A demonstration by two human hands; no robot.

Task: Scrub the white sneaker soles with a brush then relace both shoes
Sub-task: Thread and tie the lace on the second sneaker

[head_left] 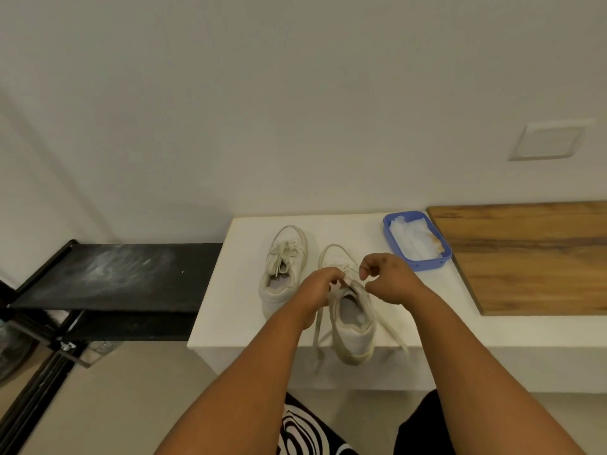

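We are seeing two shoes sitting side by side on the bench, one shoe left of the other shoe. A tray is sitting right of them, beside a board.

Looks like someone's home, probably an entryway or hall. Plain cream wall with a blank cover plate, a low white bench built along it with a wood panel on top, a black metal shoe rack beside it, and a black-and-white patterned rug on the floor.
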